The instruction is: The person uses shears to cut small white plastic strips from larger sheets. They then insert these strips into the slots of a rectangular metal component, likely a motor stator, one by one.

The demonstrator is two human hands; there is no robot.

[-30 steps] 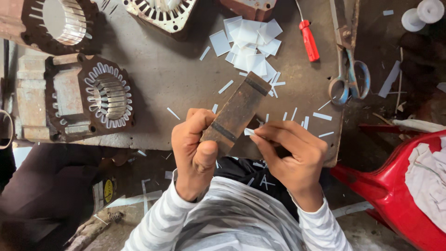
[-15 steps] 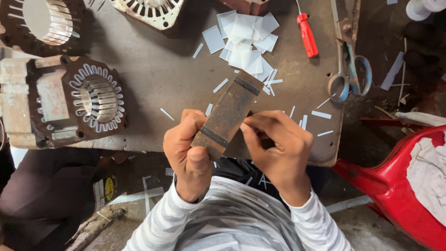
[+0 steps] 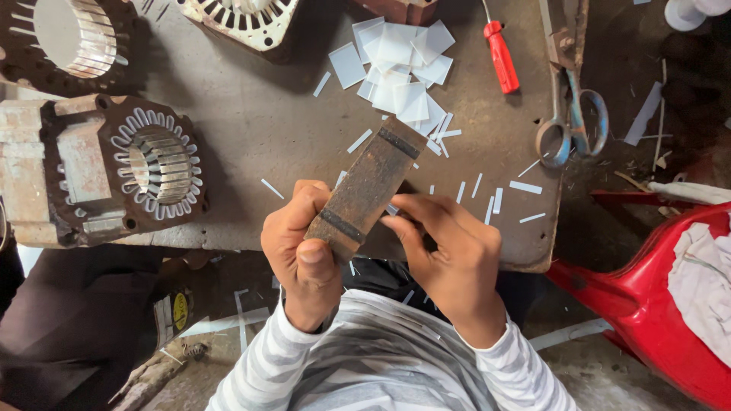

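Head view, only one supplied. Left hand [image 3: 301,255] grips the near end of a rusty metal block [image 3: 365,190], thumb laid over the top face and fingers wrapped beneath, so the block is carried clear of the bench [image 3: 251,129] and slants away from the person towards the far right. Right hand [image 3: 449,262] is set against the block's right edge, fingers bunched narrow and pressing at its side; whether a paper strip is pinched there cannot be told. This hold looks suited to steadying the block with one hand while the other works along its edge.

Cut white paper squares [image 3: 400,61] lie heaped on the bench just beyond the block's far end, with thin white strips [image 3: 525,186] scattered to the right, within short reach of both hands. Scissors [image 3: 571,114] and a red-handled screwdriver [image 3: 501,57] rest farther right, well apart from the hands. A motor stator [image 3: 156,164] with white liners standing in its slots sits left of the left hand; a second stator [image 3: 65,30] lies at the far left corner. A red plastic chair [image 3: 647,297] stands off the bench to the right.
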